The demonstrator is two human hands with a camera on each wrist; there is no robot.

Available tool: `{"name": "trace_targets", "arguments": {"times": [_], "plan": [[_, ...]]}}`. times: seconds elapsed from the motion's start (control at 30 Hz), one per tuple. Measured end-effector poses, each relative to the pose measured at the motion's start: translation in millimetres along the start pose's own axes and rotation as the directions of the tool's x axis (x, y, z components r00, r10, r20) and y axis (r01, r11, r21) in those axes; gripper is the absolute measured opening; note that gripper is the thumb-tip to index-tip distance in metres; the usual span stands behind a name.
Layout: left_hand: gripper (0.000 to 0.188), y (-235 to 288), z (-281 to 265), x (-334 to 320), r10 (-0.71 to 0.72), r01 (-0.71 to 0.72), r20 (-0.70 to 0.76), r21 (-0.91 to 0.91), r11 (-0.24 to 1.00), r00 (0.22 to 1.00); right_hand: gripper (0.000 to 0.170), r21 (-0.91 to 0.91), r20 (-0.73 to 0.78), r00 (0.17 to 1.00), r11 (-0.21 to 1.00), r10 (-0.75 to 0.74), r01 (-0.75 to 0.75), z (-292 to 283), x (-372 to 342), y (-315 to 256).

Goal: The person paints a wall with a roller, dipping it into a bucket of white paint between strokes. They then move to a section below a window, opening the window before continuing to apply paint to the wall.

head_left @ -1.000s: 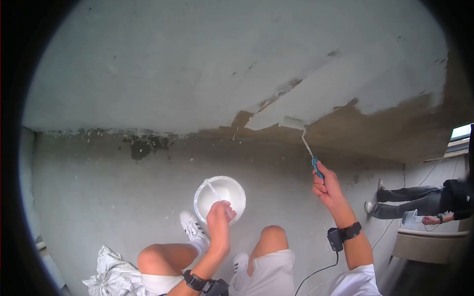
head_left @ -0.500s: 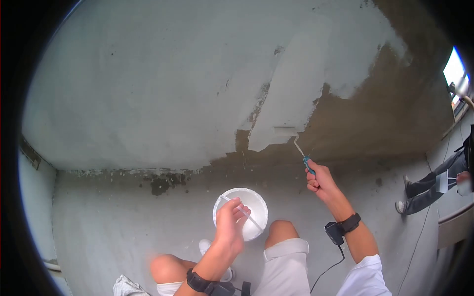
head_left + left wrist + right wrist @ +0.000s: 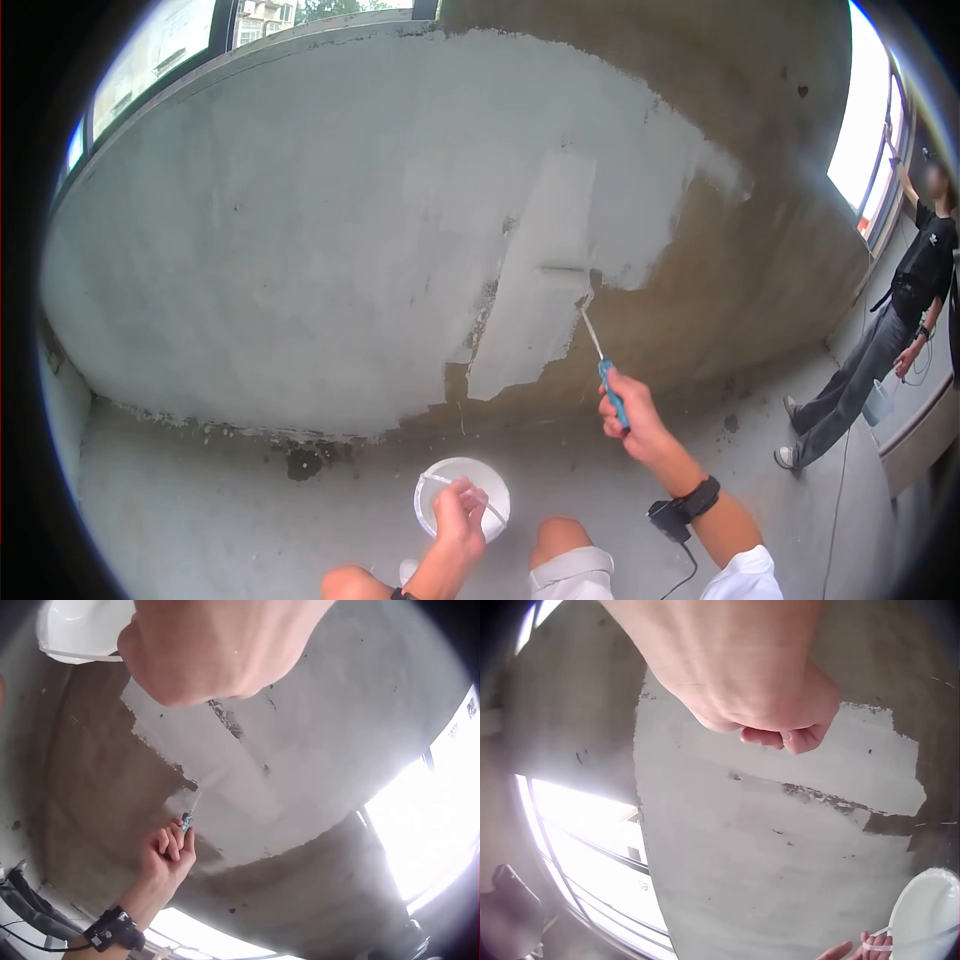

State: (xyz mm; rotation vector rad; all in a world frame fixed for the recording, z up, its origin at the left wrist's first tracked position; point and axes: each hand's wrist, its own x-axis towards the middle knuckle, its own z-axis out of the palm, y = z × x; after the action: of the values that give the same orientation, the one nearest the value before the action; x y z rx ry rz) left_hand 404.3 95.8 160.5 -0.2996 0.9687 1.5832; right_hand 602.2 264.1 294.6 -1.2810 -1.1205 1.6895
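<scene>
My right hand [image 3: 645, 420] grips the teal handle of a small paint roller [image 3: 603, 368]. The roller's pale sleeve [image 3: 563, 268] lies against a freshly whitened strip of wall [image 3: 530, 330]. Down at the left, my left hand [image 3: 460, 515] holds the thin white bail of a white bucket [image 3: 492, 480], its fingers curled around the bail. White shows inside the bucket. From the left wrist view, the right hand [image 3: 169, 851] is closed around the roller handle. In the right wrist view that hand's back [image 3: 742, 667] hides the roller.
Brown bare wall [image 3: 690, 310] borders the white area on the right and along the bottom. A person in dark clothes [image 3: 920, 265] stands at far right by a bright window [image 3: 865, 110]. A cable [image 3: 838, 510] trails down the floor [image 3: 300, 530]. My knees flank the bucket.
The roller has moved up the wall, away from the floor. The head view has tilted up, bringing windows into sight. My left hand still holds the bail, now with the bucket lower in view.
</scene>
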Motion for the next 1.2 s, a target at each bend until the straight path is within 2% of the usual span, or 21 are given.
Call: {"name": "trace_targets", "arguments": {"times": [0.13, 0.27, 0.37, 0.47, 0.6, 0.7, 0.8, 0.93, 1.1, 1.13, 1.2], "plan": [[0.020, 8, 2, -7, -0.020, 0.019, -0.090, -0.014, 1.000, 0.996, 0.031, -0.090, -0.101, 0.989, 0.991, -0.108, 0.099, -5, 44, 94], [0.019, 7, -1, -14, -0.099, 0.095, -0.043, -0.079, 0.992, 0.994, 0.032, -0.225, -0.190, 0.919, 0.926, -0.347, 0.303, 10, 63, 132], [0.020, 7, 6, -27, -0.137, 0.135, -0.037, -0.054, 0.989, 0.990, 0.032, -0.146, -0.174, 0.913, 0.926, -0.370, 0.347, 17, 62, 101], [0.022, 7, -1, -23, -0.132, 0.133, 0.011, -0.049, 0.990, 0.991, 0.031, -0.110, -0.139, 0.905, 0.915, -0.402, 0.389, 24, 47, 32], [0.021, 14, 7, -33, -0.114, 0.114, 0.010, -0.008, 0.993, 0.993, 0.034, -0.197, -0.087, 0.885, 0.879, -0.458, 0.435, 28, 33, -54], [0.025, -11, -35, 23, -0.158, 0.162, 0.096, -0.035, 0.986, 0.983, 0.035, -0.247, -0.061, 0.867, 0.849, -0.494, 0.466, 31, 29, -101], [0.012, 6, -11, -8, -0.081, 0.083, 0.055, -0.025, 0.996, 0.995, 0.037, -0.257, -0.037, 0.864, 0.841, -0.502, 0.477, 38, 22, -138], [0.019, 22, -1, -11, -0.106, 0.109, 0.040, -0.077, 0.991, 0.994, 0.037, -0.206, 0.027, 0.846, 0.825, -0.533, 0.526, 54, 19, -163], [0.019, 24, -6, -4, -0.100, 0.099, -0.006, -0.107, 0.989, 0.995, 0.037, -0.097, 0.058, 0.794, 0.789, -0.605, 0.607, 84, 32, -152], [0.015, 24, -9, -2, -0.071, 0.074, 0.039, -0.082, 0.994, 0.997, 0.037, -0.074, 0.054, 0.778, 0.775, -0.626, 0.628, 89, 35, -150], [0.012, 22, -15, 0, -0.016, 0.021, 0.130, -0.034, 0.999, 0.991, 0.037, -0.065, 0.118, 0.826, 0.826, -0.551, 0.560, 89, 39, -148]]}}
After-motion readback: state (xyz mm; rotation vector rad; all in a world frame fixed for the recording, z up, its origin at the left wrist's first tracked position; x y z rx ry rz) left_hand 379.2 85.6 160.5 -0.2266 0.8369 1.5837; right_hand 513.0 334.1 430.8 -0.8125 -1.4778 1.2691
